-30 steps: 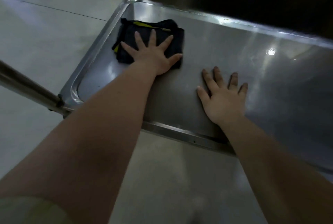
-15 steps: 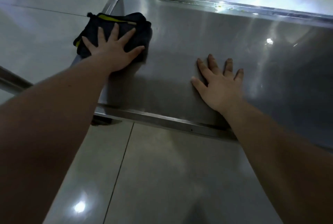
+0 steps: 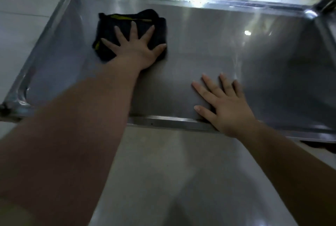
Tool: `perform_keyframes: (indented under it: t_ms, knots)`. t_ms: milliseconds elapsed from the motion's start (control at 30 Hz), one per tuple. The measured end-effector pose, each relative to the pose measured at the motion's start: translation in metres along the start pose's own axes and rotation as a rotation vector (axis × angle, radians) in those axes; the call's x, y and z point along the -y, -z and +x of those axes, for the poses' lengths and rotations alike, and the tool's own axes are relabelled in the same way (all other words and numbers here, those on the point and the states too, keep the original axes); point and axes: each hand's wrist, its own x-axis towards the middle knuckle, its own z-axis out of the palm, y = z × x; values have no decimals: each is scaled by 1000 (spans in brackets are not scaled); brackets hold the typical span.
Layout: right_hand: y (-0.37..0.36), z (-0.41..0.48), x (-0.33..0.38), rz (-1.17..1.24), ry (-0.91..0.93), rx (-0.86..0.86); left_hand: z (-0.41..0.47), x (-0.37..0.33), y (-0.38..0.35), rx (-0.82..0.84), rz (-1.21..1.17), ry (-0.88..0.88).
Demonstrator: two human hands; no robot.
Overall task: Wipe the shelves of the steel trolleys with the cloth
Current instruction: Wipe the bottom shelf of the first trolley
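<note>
Wiping shelf (image 3: 218, 47), by look of it. Would go best with even palm pressure and overlapping passes into corners. Dark cloth (image 3: 107, 27) lay on shelf's far left part, under left hand (image 3: 134, 51): fingers splayed flat, pressing down, not clenched. Right hand (image 3: 227, 106) released, flat on shelf near front, bracing. Both arms stretched forward.

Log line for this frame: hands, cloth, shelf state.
left hand: flat, pressing cloth | cloth: dark, folded, on shelf left half | right hand: flat on bare shelf near front rim | step: wiping shelf
</note>
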Motion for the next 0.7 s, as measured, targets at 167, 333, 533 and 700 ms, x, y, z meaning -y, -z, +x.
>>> perform_keyframes:
  t_ms: [167,333,533,700]
  knots:
    - [1,0,-1,28,-3,-2,-23,-125,-21,50,47,-201]
    - [1,1,-1,86,-5,-24,-19,-106,-25,30,27,-216]
    - [2,2,0,73,-6,-34,1,61,9,10,26,71]
    - [5,0,7,49,30,-11,-19,128,14,16,25,190]
